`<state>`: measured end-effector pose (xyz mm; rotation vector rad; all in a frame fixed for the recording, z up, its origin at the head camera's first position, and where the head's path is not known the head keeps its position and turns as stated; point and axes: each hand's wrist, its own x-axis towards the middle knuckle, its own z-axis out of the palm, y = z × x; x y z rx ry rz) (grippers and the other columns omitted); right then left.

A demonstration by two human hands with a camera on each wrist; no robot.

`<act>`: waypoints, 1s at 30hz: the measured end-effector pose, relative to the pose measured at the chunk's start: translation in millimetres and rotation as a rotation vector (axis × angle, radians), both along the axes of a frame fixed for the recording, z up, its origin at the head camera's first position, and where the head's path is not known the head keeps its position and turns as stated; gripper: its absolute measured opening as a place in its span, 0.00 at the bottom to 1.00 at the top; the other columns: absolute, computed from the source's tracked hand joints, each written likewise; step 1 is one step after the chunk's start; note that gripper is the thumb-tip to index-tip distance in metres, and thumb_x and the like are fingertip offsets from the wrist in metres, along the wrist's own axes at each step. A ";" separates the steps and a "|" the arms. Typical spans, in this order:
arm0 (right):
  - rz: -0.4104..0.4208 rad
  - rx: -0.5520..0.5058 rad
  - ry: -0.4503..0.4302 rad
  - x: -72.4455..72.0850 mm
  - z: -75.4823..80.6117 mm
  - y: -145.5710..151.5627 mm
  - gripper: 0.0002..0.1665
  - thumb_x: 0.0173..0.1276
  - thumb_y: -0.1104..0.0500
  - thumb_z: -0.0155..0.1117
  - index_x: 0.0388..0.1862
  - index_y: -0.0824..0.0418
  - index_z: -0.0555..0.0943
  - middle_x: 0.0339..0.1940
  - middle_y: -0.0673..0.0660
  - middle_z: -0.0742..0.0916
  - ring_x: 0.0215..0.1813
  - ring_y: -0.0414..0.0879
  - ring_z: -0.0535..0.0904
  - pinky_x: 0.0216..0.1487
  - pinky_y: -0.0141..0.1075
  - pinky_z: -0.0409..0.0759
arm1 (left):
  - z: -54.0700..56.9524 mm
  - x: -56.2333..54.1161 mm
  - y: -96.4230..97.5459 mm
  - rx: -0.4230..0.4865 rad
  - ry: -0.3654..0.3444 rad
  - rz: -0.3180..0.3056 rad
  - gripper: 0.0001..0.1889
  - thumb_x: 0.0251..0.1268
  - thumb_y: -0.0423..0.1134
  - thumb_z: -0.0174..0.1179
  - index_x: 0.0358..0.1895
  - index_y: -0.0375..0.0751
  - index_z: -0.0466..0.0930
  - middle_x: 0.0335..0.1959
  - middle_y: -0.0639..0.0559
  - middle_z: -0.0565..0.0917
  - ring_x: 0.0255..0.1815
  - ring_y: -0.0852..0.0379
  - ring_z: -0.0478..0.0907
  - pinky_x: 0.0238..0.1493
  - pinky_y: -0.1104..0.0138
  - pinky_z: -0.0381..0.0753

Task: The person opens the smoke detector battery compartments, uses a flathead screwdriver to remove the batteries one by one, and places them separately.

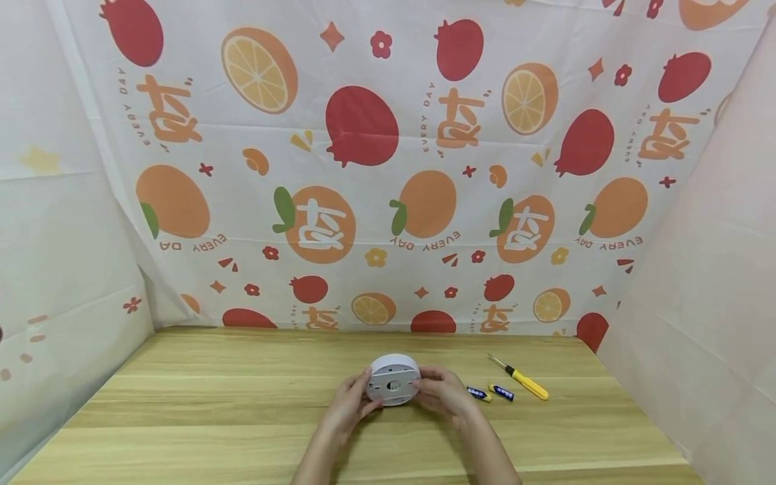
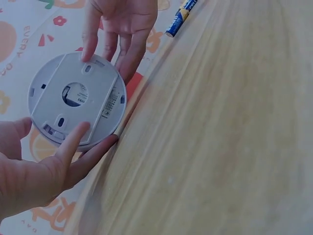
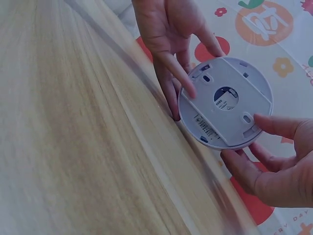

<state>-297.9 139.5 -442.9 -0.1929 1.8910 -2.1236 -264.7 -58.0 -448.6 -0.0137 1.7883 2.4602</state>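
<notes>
A round white smoke detector is held up between both hands, its flat back with the mounting plate turned toward me. That plate has a central hole, small slots and a printed label beside it. My left hand grips the left rim, one finger lying over the back and others behind the edge. On the opposite rim, my right hand pinches it with the thumb on the back and fingers behind. The detector's front is hidden.
Two blue and yellow batteries, one battery close to the right hand and another battery beside it, lie on the wooden table. Further right is a yellow-handled screwdriver. Fruit-print cloth hangs along the table's back edge.
</notes>
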 end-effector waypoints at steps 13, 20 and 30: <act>-0.037 -0.194 -0.108 1.7 -1.7 -0.3 0.20 0.68 0.64 0.53 0.51 0.80 0.69 0.43 0.64 0.80 0.48 0.52 0.76 0.57 0.44 0.70 | -0.4 -2.8 -1.0 0.054 0.005 0.042 0.30 0.69 0.44 0.50 0.56 0.16 0.55 0.52 0.27 0.65 0.53 0.40 0.70 0.51 0.64 0.75; -0.040 -0.102 -0.130 3.5 -2.6 -0.5 0.18 0.69 0.57 0.53 0.46 0.74 0.74 0.39 0.61 0.79 0.40 0.49 0.76 0.50 0.43 0.77 | 0.1 -3.2 0.5 0.071 0.018 0.062 0.26 0.67 0.38 0.53 0.54 0.17 0.57 0.52 0.29 0.63 0.52 0.42 0.70 0.51 0.60 0.75; -0.070 -0.066 -0.131 4.7 -3.0 -4.4 0.24 0.69 0.53 0.54 0.48 0.76 0.71 0.35 0.58 0.77 0.36 0.46 0.74 0.41 0.35 0.78 | 3.4 -2.5 -0.1 0.064 0.016 0.052 0.25 0.66 0.35 0.53 0.55 0.16 0.56 0.53 0.29 0.62 0.49 0.46 0.71 0.52 0.58 0.74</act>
